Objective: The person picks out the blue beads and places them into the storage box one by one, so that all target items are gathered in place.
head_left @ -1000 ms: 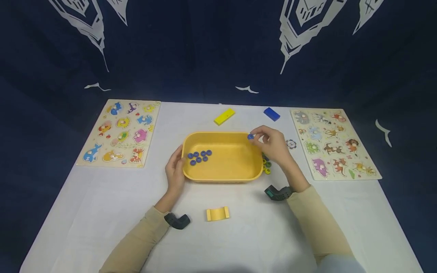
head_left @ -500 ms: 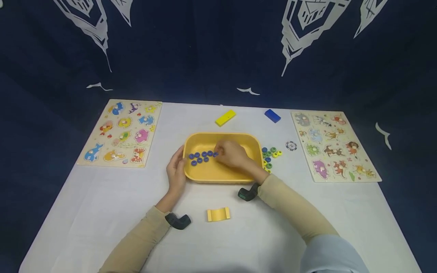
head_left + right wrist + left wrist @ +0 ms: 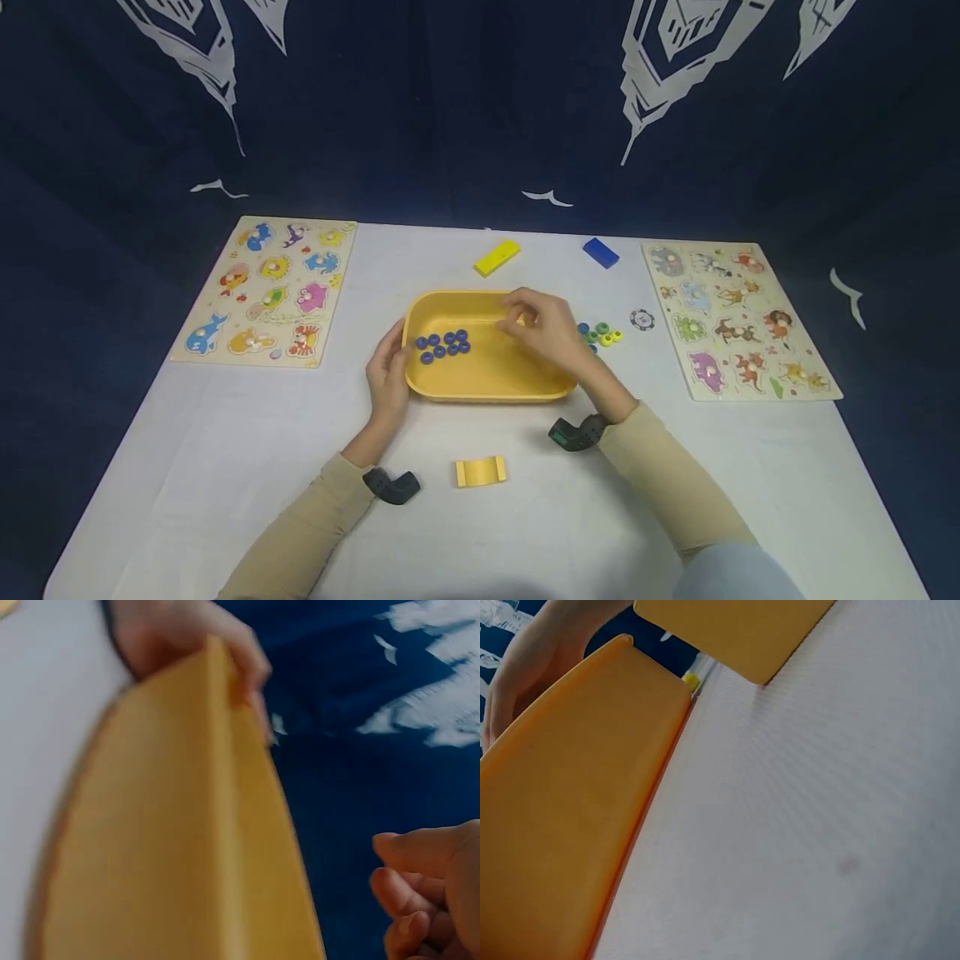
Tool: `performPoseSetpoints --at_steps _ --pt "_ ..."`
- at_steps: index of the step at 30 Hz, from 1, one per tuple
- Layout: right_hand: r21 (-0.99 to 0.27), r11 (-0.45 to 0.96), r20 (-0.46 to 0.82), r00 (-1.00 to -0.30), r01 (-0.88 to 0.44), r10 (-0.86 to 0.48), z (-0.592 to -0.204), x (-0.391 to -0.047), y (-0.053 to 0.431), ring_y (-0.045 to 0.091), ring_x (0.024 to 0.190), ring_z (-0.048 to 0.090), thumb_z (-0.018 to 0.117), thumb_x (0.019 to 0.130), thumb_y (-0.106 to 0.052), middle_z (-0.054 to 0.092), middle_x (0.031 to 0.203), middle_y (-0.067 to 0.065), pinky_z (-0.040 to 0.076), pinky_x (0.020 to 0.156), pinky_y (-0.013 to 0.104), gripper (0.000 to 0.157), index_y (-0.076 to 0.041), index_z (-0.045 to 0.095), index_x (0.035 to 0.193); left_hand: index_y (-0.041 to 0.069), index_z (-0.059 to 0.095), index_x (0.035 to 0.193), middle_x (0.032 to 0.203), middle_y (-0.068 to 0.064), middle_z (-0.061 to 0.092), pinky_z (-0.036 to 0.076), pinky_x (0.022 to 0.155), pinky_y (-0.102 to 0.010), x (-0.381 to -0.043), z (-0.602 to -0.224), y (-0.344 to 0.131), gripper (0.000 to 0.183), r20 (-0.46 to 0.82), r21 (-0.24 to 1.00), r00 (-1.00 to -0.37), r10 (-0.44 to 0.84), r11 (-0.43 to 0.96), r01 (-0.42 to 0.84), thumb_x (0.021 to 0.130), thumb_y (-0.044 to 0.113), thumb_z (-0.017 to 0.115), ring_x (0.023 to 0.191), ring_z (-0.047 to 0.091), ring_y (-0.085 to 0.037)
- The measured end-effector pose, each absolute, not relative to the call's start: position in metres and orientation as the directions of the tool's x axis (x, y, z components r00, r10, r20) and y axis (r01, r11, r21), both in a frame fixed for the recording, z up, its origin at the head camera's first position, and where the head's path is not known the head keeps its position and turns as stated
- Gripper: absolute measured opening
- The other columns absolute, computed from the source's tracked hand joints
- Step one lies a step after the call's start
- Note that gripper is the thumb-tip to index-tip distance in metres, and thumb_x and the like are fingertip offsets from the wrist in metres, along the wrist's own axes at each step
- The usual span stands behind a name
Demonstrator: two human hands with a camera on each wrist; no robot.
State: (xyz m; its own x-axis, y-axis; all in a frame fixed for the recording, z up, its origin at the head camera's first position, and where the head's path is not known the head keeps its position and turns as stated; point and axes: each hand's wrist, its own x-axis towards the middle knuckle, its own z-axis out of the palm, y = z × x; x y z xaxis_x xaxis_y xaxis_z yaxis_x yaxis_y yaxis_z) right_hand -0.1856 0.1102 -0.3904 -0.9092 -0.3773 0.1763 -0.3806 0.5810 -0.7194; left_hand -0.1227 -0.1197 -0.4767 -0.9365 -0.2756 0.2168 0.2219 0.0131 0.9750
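Observation:
A yellow plastic tray (image 3: 491, 387) lies in the middle of the table. My left hand (image 3: 386, 379) grips its left end, with the thumb by the rim; the right wrist view shows those fingers curled round the tray's end. Several blue ring-shaped beads (image 3: 439, 352) lie in two rows in the tray's left half. My right hand (image 3: 546, 329) hovers above the tray's right half. In the right wrist view its thumb and loosely bent fingers (image 3: 420, 851) hold nothing. Green, yellow and blue beads (image 3: 594, 335) lie just right of the tray, partly hidden by my right hand and wrist.
A curved yellow block (image 3: 481, 472) lies in front of the tray. Behind it are a flat yellow block (image 3: 497, 258) and a blue block (image 3: 601, 252). Animal puzzle boards lie left (image 3: 262, 292) and right (image 3: 738, 321). A round patterned disc (image 3: 642, 320) sits near the right board.
My right hand carried a blue bead leftward into the tray, let it go beside the other beads, and has drawn back to the right. My left hand stays at the tray's end.

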Motion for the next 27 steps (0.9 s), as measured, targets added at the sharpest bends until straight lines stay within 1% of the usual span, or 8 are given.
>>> performPoseSetpoints --at_steps 3,5,7,10,14,18,22,27 --pt "-0.712 0.573 0.318 -0.914 -0.405 -0.252 -0.384 -0.187 0.141 0.014 0.059 0.041 0.068 0.077 -0.02 0.058 0.072 0.0 0.032 0.048 0.02 0.025 -0.008 0.063 0.098 0.001 0.043 0.129 0.129 -0.014 0.048 0.045 0.092 -0.031 -0.119 -0.465 -0.118 0.042 0.219 0.975 -0.936 -0.276 0.016 0.224 0.087 -0.001 0.041 0.112 0.048 -0.032" --pt "-0.706 0.603 0.34 -0.925 -0.371 -0.171 -0.386 -0.19 0.161 0.014 0.058 0.04 0.067 0.077 -0.022 0.057 0.072 0.0 0.031 0.046 0.02 0.024 -0.01 0.064 0.098 -0.002 0.041 0.129 0.13 -0.016 0.046 0.044 0.093 -0.034 -0.116 -0.458 -0.117 0.042 0.221 0.974 -0.937 -0.27 0.023 0.224 0.087 -0.002 0.04 0.114 0.047 -0.034" --pt "-0.702 0.641 0.315 -0.943 -0.309 -0.11 -0.392 -0.193 0.178 0.015 0.058 0.04 0.066 0.078 -0.022 0.057 0.073 -0.001 0.031 0.044 0.02 0.024 -0.013 0.064 0.1 -0.003 0.04 0.129 0.131 -0.017 0.045 0.043 0.094 -0.036 -0.114 -0.453 -0.115 0.043 0.223 0.974 -0.938 -0.267 0.03 0.223 0.087 -0.003 0.039 0.115 0.045 -0.034" --pt "-0.693 0.686 0.244 -0.967 -0.222 -0.066 -0.404 -0.197 0.199 0.016 0.06 0.041 0.065 0.079 -0.021 0.057 0.075 0.001 0.033 0.044 0.021 0.025 -0.013 0.064 0.102 -0.003 0.04 0.129 0.131 -0.018 0.044 0.042 0.094 -0.04 -0.113 -0.451 -0.114 0.043 0.225 0.974 -0.939 -0.261 0.03 0.225 0.087 -0.003 0.039 0.115 0.045 -0.035" --pt "-0.665 0.734 0.152 -0.987 -0.139 -0.05 -0.422 -0.201 0.213 0.017 0.063 0.044 0.064 0.079 -0.022 0.058 0.079 0.004 0.036 0.046 0.022 0.026 -0.011 0.064 0.103 -0.004 0.04 0.129 0.129 -0.02 0.045 0.042 0.093 -0.043 -0.113 -0.452 -0.113 0.043 0.232 0.972 -0.937 -0.26 0.021 0.235 0.086 -0.003 0.039 0.113 0.046 -0.038" --pt "-0.635 0.766 0.087 -0.995 -0.096 -0.052 -0.437 -0.204 0.219 0.017 0.059 0.046 0.064 0.08 -0.023 0.059 0.079 0.002 0.038 0.048 0.024 0.025 -0.012 0.064 0.102 -0.006 0.039 0.128 0.128 -0.022 0.045 0.042 0.092 -0.043 -0.113 -0.453 -0.113 0.043 0.233 0.971 -0.937 -0.261 0.015 0.238 0.086 -0.004 0.038 0.112 0.046 -0.04" --pt "-0.601 0.793 0.072 -0.995 -0.102 -0.073 -0.447 -0.205 0.221 0.017 0.056 0.047 0.065 0.079 -0.026 0.059 0.077 0.002 0.038 0.048 0.026 0.026 -0.013 0.065 0.101 -0.006 0.039 0.129 0.127 -0.022 0.046 0.042 0.092 -0.044 -0.113 -0.454 -0.114 0.043 0.232 0.971 -0.937 -0.261 0.01 0.238 0.086 -0.004 0.038 0.111 0.046 -0.04" --pt "-0.54 0.835 0.065 -0.994 -0.106 -0.085 -0.454 -0.208 0.22 0.017 0.064 0.048 0.065 0.078 -0.03 0.058 0.077 0.002 0.038 0.056 0.027 0.027 -0.012 0.066 0.099 -0.005 0.039 0.129 0.129 -0.021 0.045 0.042 0.093 -0.043 -0.113 -0.453 -0.114 0.043 0.242 0.97 -0.937 -0.253 0.026 0.244 0.086 -0.004 0.038 0.112 0.046 -0.038"
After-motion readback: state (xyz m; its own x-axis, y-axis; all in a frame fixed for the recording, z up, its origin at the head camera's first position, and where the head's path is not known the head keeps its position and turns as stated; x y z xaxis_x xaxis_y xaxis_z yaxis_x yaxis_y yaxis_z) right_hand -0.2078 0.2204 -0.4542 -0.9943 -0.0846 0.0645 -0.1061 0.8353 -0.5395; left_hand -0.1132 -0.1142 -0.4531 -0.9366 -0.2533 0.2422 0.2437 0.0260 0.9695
